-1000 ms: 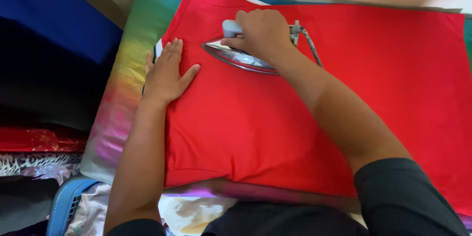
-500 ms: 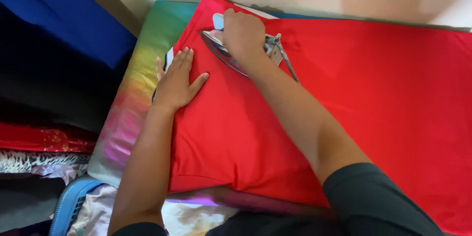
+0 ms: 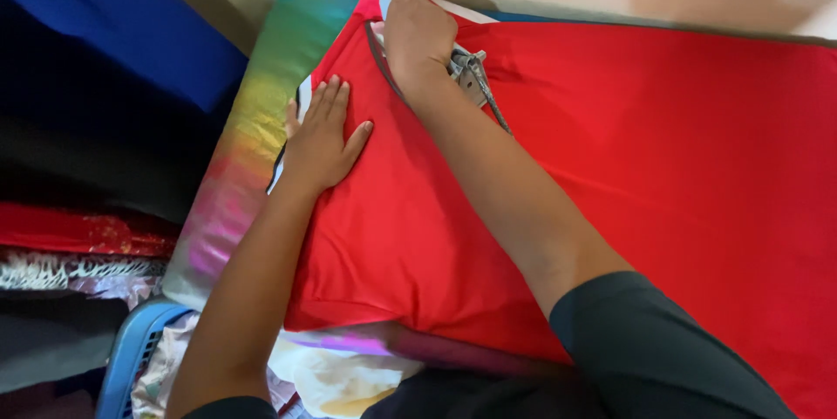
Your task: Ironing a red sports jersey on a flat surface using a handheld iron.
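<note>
Red cloth (image 3: 628,192): smooth, matte, spread flat over padded board with iridescent rainbow cover (image 3: 240,166). Right hand (image 3: 418,35) wrapped shut around handle of iron (image 3: 466,74); metal sole mostly hidden under hand, grey cord trailing along forearm; iron sits at cloth's far left corner. Left hand (image 3: 318,140) flat, fingers spread, pressing cloth's left edge. Blue plastic basket (image 3: 131,354) lower left, holding crumpled pale fabric.

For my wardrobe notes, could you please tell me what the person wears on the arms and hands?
Both forearms are bare. The right arm has a short dark grey sleeve ending above the elbow. The left hand and right hand show no gloves, rings or watch.
</note>
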